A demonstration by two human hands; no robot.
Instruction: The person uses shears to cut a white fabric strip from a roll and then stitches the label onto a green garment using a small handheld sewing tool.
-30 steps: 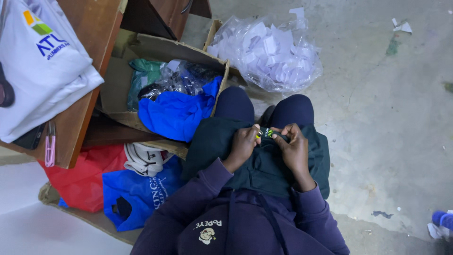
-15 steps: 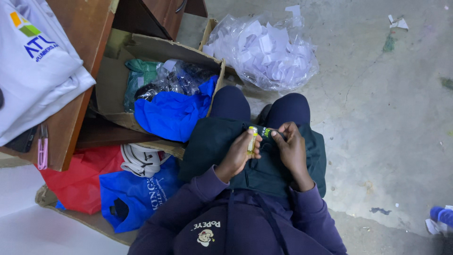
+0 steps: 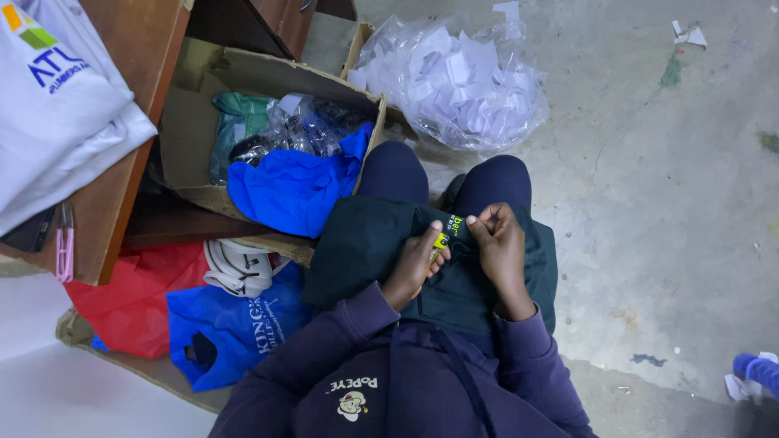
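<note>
Hands together on my lap: my left hand (image 3: 414,264) and right hand (image 3: 497,247) both pinch a small label (image 3: 449,229), black with a yellow-green patch, fingertips closed on it from either side. Label sits on top of a dark green garment (image 3: 365,243) spread over my knees, and my left thumb presses its lower edge. I can't tell whether the label is sewn on or loose.

To my left, an open cardboard box (image 3: 191,122) holds a blue cloth (image 3: 292,191) spilling over its edge, a green packet (image 3: 235,130) and crumpled clear plastic wraps (image 3: 304,122). Past my knees, a clear plastic bag (image 3: 454,81) full of white paper slips lies on the concrete floor (image 3: 649,203). A blue bag (image 3: 235,332) with white print sits beside a red bag (image 3: 138,300), lower left. White folded cloth (image 3: 57,105) with a coloured square logo rests on a wooden shelf (image 3: 146,49). Pink scissors (image 3: 65,251) hang off its edge.
</note>
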